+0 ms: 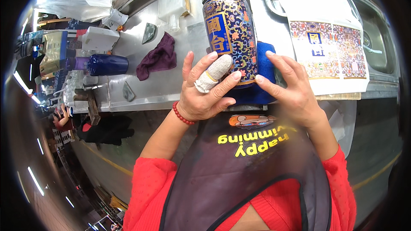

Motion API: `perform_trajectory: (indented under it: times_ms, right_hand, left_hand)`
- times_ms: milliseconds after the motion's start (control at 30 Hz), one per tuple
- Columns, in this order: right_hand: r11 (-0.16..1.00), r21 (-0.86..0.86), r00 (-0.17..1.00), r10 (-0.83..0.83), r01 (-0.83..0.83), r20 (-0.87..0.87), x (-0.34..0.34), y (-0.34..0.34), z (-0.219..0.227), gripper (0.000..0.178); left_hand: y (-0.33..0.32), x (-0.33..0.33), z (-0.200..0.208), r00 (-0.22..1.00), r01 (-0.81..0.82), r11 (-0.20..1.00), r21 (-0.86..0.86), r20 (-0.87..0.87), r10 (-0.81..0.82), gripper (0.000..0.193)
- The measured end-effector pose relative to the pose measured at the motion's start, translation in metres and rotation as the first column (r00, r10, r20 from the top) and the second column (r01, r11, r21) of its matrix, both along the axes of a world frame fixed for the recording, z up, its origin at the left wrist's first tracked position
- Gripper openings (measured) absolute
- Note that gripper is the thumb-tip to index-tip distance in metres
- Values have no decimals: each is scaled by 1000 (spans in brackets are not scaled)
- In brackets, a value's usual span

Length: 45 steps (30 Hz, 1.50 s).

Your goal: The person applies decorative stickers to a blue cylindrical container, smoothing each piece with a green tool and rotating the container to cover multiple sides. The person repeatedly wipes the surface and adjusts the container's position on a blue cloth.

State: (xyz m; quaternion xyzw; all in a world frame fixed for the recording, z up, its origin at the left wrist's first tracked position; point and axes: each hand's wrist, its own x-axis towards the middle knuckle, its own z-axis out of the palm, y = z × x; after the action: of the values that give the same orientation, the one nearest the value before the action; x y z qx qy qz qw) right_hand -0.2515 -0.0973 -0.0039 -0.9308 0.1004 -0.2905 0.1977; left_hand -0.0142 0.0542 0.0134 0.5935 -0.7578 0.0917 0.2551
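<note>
A dark blue bottle (239,34) lies on its back, neck pointing away from me, wrapped in a colourful floral decal with a blue-and-gold label panel. Under and beside it is blue padding (266,62). My left hand (204,86) rests its fingertips on the lower left of the bottle, fingers apart; a knitted white cover (214,73) sheathes one finger, and red beads circle the wrist. Across from it, my right hand (291,85) is spread, thumb tip touching the bottle's lower right edge and the other fingers over the blue padding.
Right of the bottle lies a printed decal sheet (327,51), near a metal sink (381,38). On the steel table at left are a purple cloth (158,57), a scraper-like plate (149,33), a clear glass bottle (173,0) and another blue bottle (107,65). People work at far left.
</note>
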Motion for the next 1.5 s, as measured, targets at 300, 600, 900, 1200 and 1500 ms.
perform_trajectory:
  times_ms: [300, 600, 900, 1200, 1500]
  right_hand:
    - [998, -12, 999, -54, 54, 5, -6, 6, -8, 55]
    - [997, -3, 997, -75, 75, 10, -7, 11, -11, 56]
    - [992, 31, 990, -125, 123, 70, -8, 8, -17, 57]
    - [995, 95, 996, -25, 17, 89, -8, 15, -8, 49]
    - [992, 83, 994, -99, 95, 41, -7, 18, -14, 53]
  left_hand:
    - [-1, 1, 0, 1000, 21, 1000, 5, -18, -21, 45]
    - [-2, 1, -1, 1000, 21, 1000, -14, -8, -21, 44]
    - [-7, -8, 6, 999, 37, 999, -15, -8, -37, 40]
    - [-12, -14, 10, 992, 79, 996, -52, 107, -73, 34]
    - [-17, -20, 12, 998, -21, 999, -41, 66, 24, 45]
